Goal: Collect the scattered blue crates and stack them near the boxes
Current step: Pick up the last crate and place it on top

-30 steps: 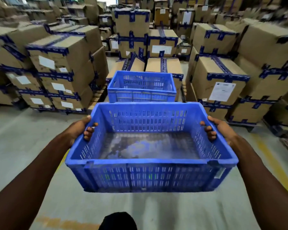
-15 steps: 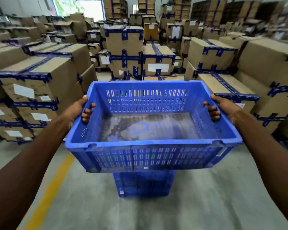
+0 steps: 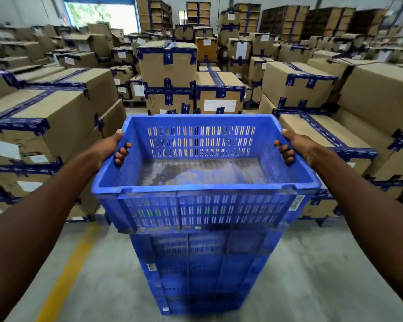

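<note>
Crate: blue slotted plastic crate [image 3: 205,180] was held over a stack of blue crates [image 3: 203,273].
Hands: left hand [image 3: 113,147] and right hand [image 3: 293,145] gripped its side rims, fingers curled inside.
Labels: small stickers, unreadable.

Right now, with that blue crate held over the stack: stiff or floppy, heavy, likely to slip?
Probably stiff: the held crate keeps square walls though gripped only at its two ends by the left hand and right hand. Likely light for its size: empty, with slotted walls. Slip seems unlikely, since fingers hook over the rim. The crate stack below looks tall, so may tip if bumped.
</note>
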Demonstrator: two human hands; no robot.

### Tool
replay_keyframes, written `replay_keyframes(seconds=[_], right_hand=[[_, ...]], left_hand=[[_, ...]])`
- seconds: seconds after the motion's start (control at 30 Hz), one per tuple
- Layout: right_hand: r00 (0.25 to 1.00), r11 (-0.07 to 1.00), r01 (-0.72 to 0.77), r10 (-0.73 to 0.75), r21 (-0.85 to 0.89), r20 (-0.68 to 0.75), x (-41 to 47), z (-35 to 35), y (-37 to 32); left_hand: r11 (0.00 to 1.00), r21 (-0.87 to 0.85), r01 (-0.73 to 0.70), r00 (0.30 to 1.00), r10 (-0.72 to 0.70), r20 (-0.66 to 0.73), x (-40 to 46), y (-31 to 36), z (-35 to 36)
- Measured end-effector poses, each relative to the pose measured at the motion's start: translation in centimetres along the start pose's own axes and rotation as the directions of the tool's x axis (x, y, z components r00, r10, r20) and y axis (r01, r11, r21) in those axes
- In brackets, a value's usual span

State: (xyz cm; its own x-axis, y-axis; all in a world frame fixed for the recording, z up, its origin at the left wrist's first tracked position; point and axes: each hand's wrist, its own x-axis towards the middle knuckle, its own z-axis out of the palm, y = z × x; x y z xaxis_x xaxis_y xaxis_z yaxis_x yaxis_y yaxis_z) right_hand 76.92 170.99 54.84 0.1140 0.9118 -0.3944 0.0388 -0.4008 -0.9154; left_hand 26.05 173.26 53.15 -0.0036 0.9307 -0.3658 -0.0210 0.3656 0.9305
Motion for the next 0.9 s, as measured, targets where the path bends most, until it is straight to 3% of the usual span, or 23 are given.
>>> replay_keyframes(seconds=[0.33,0.63,0.9], right_hand=[[0.992,0.993,-0.116,0.116,0.005,0.047,10.0,-0.3,1.4],[0.989,0.993,-0.111,0.108,0.034,0.098,9.4,-1.4,1.9],[0.996,0.996,-0.076,0.075,0.038,0.048,7.1,-1.6,2.8]], left_hand=[[0.996,0.018,0.084,0.995,-0.083,-0.061,7.9,-0.9,0.9],[0.996,-0.009,0.093,0.993,-0.093,-0.070,6.5,-2.4,1.2],[0.997,0.014,0.081,0.995,-0.080,-0.066,5.4,-2.8,1.1]])
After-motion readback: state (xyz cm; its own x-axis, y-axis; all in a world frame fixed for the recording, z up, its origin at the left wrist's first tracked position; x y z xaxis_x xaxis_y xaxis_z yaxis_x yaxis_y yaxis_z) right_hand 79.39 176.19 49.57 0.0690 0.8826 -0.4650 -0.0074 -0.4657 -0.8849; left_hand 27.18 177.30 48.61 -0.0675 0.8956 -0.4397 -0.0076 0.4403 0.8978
